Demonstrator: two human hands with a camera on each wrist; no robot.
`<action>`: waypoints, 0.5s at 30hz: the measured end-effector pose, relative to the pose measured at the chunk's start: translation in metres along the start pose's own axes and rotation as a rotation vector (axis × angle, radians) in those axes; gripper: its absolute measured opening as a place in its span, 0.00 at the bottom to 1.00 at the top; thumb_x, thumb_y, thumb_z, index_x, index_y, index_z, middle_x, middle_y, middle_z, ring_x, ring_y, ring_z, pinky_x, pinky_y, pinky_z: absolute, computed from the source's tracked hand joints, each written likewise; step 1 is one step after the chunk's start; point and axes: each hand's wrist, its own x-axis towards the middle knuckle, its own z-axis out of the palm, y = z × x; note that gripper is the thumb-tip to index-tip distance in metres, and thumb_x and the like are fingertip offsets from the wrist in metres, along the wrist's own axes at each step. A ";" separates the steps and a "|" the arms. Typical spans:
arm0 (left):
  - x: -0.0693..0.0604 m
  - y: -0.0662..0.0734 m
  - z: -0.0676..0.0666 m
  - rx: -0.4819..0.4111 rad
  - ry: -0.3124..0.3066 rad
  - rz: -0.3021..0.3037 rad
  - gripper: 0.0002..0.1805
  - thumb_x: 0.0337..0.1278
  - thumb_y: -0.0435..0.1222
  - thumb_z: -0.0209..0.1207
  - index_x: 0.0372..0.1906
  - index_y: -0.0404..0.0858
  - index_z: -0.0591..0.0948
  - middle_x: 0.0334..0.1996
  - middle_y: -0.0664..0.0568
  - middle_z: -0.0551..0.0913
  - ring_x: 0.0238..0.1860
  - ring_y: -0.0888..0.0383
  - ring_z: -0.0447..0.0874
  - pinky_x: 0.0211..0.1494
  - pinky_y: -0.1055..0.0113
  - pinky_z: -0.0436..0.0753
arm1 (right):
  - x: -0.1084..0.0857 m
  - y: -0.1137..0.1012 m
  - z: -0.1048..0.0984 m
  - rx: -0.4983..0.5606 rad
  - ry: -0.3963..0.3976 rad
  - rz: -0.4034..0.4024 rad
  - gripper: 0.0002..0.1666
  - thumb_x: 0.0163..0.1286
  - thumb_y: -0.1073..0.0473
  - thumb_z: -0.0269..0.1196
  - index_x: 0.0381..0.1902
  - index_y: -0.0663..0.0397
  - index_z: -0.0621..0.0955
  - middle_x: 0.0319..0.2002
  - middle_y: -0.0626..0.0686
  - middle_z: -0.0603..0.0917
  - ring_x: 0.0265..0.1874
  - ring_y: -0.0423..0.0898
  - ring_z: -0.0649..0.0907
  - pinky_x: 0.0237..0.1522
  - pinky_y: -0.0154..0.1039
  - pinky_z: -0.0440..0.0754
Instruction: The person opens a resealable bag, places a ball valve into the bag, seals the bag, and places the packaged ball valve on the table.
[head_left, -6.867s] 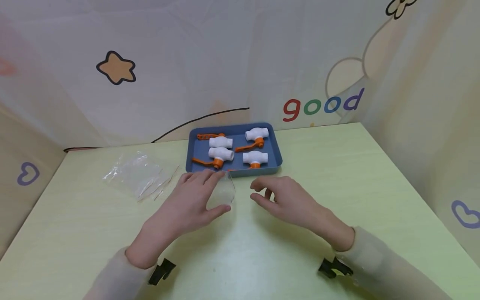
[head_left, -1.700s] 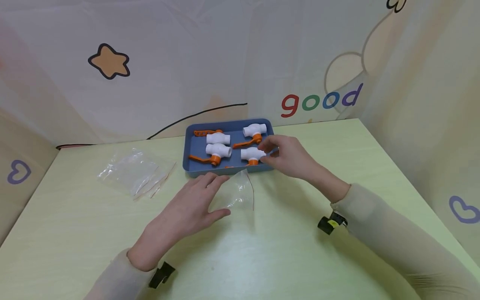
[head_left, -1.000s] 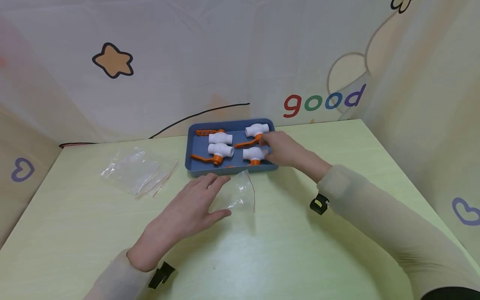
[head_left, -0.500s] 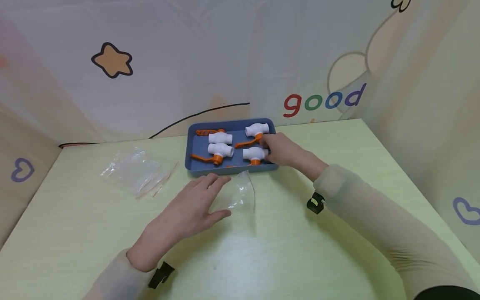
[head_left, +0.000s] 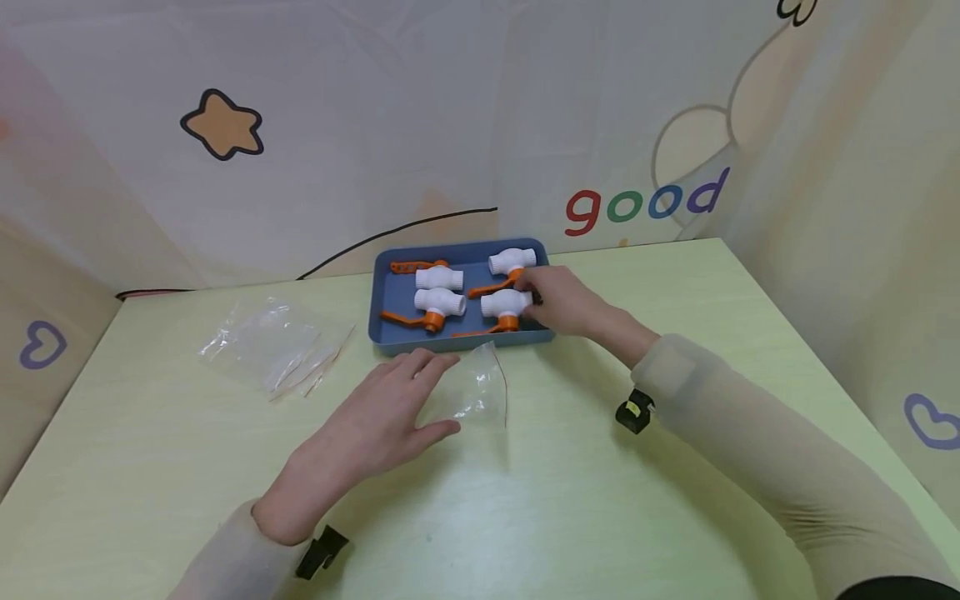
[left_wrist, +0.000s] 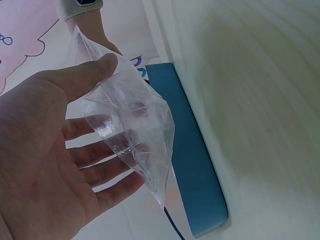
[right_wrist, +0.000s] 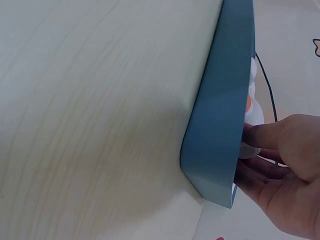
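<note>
Shifted to show more orange handle [head_left: 487,332], a white valve [head_left: 500,303] is pinched in the right hand [head_left: 564,302] while the spread left hand [head_left: 367,417] supports a clear bag [head_left: 482,383].

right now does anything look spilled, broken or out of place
I see nothing spilled or broken. Mildly odd: in the tray, the back-left valve has its orange handle on the far side, while the other three valves have theirs on the near side.

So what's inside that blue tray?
Four white valves with orange handles lie in the blue tray. The right hand covers part of the front-right valve; anything beneath that hand is hidden.
</note>
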 end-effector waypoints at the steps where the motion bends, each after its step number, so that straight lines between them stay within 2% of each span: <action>1: 0.000 0.000 0.000 0.001 0.000 0.000 0.40 0.58 0.50 0.73 0.71 0.38 0.72 0.55 0.47 0.78 0.50 0.49 0.79 0.58 0.51 0.79 | -0.001 0.000 -0.001 0.018 0.011 -0.003 0.19 0.70 0.66 0.68 0.57 0.67 0.79 0.46 0.60 0.83 0.44 0.55 0.78 0.52 0.47 0.80; 6: 0.000 0.000 0.000 0.002 0.009 0.009 0.40 0.58 0.50 0.73 0.70 0.37 0.72 0.55 0.47 0.78 0.51 0.48 0.79 0.58 0.51 0.78 | -0.005 -0.002 -0.007 0.125 0.065 0.014 0.19 0.69 0.64 0.70 0.54 0.65 0.79 0.47 0.60 0.84 0.45 0.54 0.80 0.51 0.46 0.82; 10: 0.000 0.001 -0.001 0.003 0.003 0.004 0.40 0.58 0.50 0.73 0.70 0.37 0.72 0.55 0.47 0.78 0.51 0.48 0.79 0.59 0.50 0.78 | -0.008 -0.004 -0.010 0.166 0.126 0.041 0.20 0.68 0.62 0.72 0.54 0.63 0.81 0.49 0.59 0.84 0.47 0.54 0.82 0.54 0.47 0.81; 15: 0.001 0.001 0.000 0.004 -0.009 -0.007 0.41 0.58 0.51 0.73 0.71 0.37 0.72 0.56 0.46 0.78 0.51 0.48 0.79 0.59 0.50 0.78 | -0.014 -0.005 -0.013 0.214 0.209 0.061 0.20 0.67 0.61 0.73 0.55 0.61 0.84 0.48 0.58 0.85 0.48 0.54 0.82 0.53 0.47 0.82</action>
